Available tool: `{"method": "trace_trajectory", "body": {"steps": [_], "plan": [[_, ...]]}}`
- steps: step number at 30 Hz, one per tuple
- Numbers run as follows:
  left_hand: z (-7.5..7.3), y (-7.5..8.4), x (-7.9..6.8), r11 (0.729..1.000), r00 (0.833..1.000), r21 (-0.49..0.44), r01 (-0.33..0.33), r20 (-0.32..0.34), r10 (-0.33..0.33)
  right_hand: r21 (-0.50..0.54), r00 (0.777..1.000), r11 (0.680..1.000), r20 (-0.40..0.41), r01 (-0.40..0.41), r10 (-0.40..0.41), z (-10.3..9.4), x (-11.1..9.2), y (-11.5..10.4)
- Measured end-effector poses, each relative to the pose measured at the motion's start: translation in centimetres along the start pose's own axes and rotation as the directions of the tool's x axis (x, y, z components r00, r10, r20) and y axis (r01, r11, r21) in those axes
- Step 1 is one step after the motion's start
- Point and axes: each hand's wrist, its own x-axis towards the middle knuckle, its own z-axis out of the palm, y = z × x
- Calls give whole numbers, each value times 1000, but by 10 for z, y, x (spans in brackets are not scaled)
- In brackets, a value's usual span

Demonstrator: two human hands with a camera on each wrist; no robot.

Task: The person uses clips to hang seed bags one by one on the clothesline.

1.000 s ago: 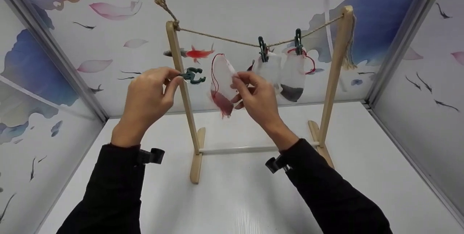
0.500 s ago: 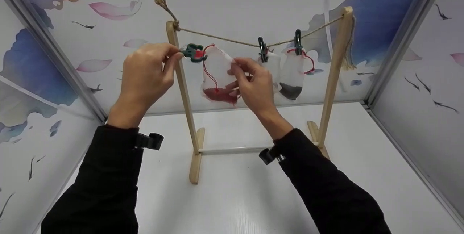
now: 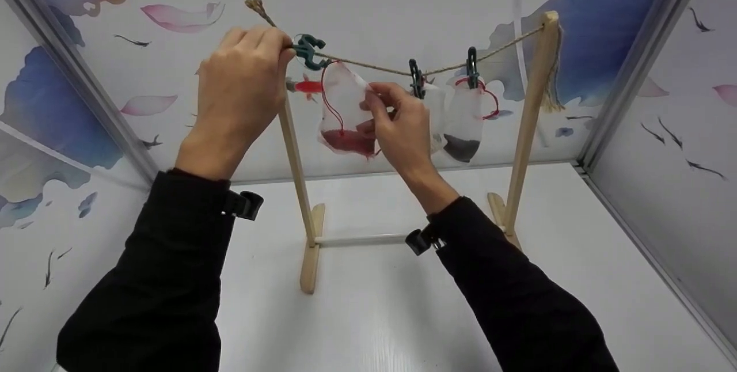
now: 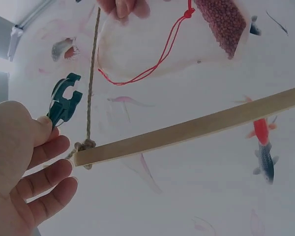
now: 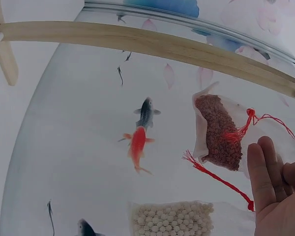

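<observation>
My left hand point(image 3: 239, 84) pinches the handles of a dark green clothespin point(image 4: 64, 103), whose jaws are spread apart beside the rope point(image 3: 374, 65). The right hand point(image 3: 403, 124) pinches the upper edge of a translucent drawstring pouch point(image 3: 342, 93) between thumb and fingers. Small reddish-brown beans or grains point(image 5: 219, 130) fill the pouch's bottom, and its red cord point(image 4: 160, 64) hangs loose down one side. The pouch's top is just below the rope, close to the clothespin. Whether clothespin and pouch touch is unclear.
The rope spans a wooden frame with left point(image 3: 293, 164) and right point(image 3: 532, 124) posts. Two dark clips point(image 3: 416, 78) hold other pouches on it: one with white beads point(image 5: 172, 219), one with dark contents point(image 3: 462, 146). Printed walls enclose the white table point(image 3: 357, 314).
My left hand has risen with the clothespin from below the rope to the rope's height. The right hand has lifted the pouch slightly up and left, and the pouch has turned broader side on.
</observation>
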Motion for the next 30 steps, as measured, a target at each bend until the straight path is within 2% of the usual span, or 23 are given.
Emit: {"method": "trace_trajectory", "body": {"steps": [5, 11, 19, 30], "plan": [[3, 3, 1, 999, 996, 48, 24, 89, -28, -25, 1000, 999, 3, 29, -29, 0, 1, 3], [9, 5, 2, 998, 992, 55, -4, 122, -3, -23, 1000, 1000, -1, 22, -22, -2, 3, 2], [16, 9, 0, 990, 989, 104, -92, 126, 79, 9, 1000, 1000, 9, 9, -9, 0, 3, -3], [23, 8, -5, 956, 975, 203, -211, 115, 191, 8, 1000, 1000, 9, 24, -25, 2, 1, -5]]}}
